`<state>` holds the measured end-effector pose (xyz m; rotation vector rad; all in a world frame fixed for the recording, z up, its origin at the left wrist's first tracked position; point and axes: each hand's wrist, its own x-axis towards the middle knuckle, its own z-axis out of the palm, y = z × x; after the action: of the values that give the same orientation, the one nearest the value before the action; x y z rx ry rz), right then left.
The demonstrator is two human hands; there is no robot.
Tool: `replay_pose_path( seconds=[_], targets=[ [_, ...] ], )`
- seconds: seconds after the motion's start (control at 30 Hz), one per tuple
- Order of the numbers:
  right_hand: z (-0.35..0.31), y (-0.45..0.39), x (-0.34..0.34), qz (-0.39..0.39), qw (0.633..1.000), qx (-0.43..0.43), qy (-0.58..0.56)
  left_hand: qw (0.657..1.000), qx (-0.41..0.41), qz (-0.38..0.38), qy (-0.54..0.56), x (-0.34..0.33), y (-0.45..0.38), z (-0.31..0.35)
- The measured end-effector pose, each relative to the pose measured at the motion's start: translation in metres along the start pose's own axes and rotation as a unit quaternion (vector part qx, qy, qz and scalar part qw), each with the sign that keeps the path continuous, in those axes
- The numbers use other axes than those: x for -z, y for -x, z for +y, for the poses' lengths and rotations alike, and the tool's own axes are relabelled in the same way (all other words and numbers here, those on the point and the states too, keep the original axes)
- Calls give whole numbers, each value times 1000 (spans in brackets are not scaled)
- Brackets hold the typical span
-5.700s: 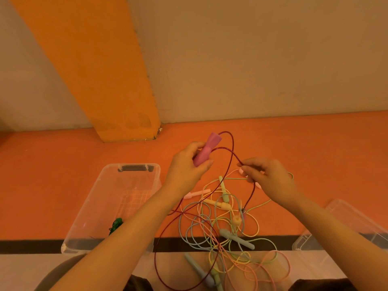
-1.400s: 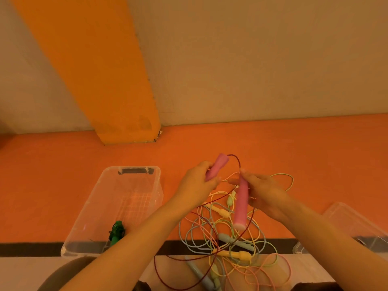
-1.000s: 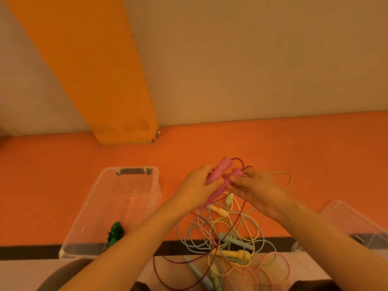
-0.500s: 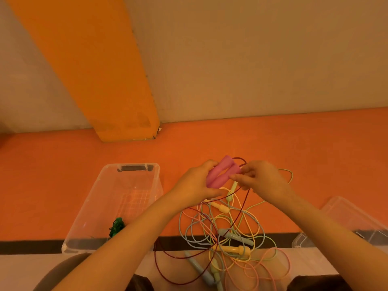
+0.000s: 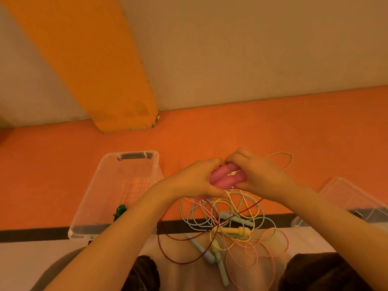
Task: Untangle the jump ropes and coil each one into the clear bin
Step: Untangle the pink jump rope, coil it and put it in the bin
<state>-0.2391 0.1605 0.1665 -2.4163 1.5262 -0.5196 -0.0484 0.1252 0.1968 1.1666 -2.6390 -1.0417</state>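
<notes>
- A clear bin (image 5: 109, 185) stands on the orange floor (image 5: 52, 175) at the left, open at the top. A small green coiled item (image 5: 120, 211) lies inside it near its close end.
- The left hand (image 5: 195, 181) is raised just right of the bin. Its fingers are curled round the two pink handles (image 5: 225, 178), which lie side by side and touch.
- The right hand (image 5: 258, 175) meets the left over the same handles, fingers bent over their far ends and thumb beneath. Both hands grip the pair.
- A dark red rope (image 5: 168, 246) hangs from the hands in a loop down to the pale floor strip.
- Below and between the forearms lies the tangled pile of ropes (image 5: 237, 223): blue, yellow, green and pink cords crossing one another, with a yellow handle (image 5: 235, 230) and blue handles among them.
- A second clear container (image 5: 352, 198) sits at the right edge, partly hidden by the right forearm.
</notes>
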Motion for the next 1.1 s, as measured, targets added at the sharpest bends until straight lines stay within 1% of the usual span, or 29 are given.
replay_pose_path(
  seconds=[0.07, 0.17, 0.2, 0.27, 0.3, 0.37, 0.5, 0.57, 0.73, 0.83, 0.93, 1.0, 1.1],
  targets=[
    [2, 5, -2, 5, 1000, -6, 15, 997, 20, 0, -80, -5, 3, 2],
    [6, 12, -1, 28, 999, -43, 16, 969, 27, 29, -245, -9, 6, 5],
    [7, 13, 0, 30, 998, -58, 12, 954, 14, 56, -294, -9, 6, 6],
    [11, 13, 5, 35, 996, -83, -6, 919, -21, 135, -369, -10, 5, 8],
    [13, 13, 7, 43, 995, -90, -13, 906, -34, 169, -387, -10, 4, 10],
    [16, 13, 11, 55, 993, -106, -4, 887, -42, 213, -407, -12, -3, 10],
    [19, 15, 15, 78, 988, -134, 15, 864, -46, 271, -422, -19, -19, 14],
    [20, 14, 18, 80, 986, -147, 6, 853, -55, 284, -436, -23, -26, 17],
    [20, 8, 28, 94, 981, -167, -1, 866, -77, 277, -410, -12, -44, 24],
    [19, 3, 35, 98, 980, -167, 41, 871, -90, 252, -412, -3, -50, 19],
    [19, -1, 36, 100, 978, -163, 79, 893, -108, 228, -373, 0, -54, 10],
    [16, -3, 33, 104, 978, -162, 82, 904, -103, 230, -346, 3, -53, 4],
    [10, -7, 26, 110, 976, -169, 83, 904, -99, 235, -344, 6, -48, -2]
  ],
)
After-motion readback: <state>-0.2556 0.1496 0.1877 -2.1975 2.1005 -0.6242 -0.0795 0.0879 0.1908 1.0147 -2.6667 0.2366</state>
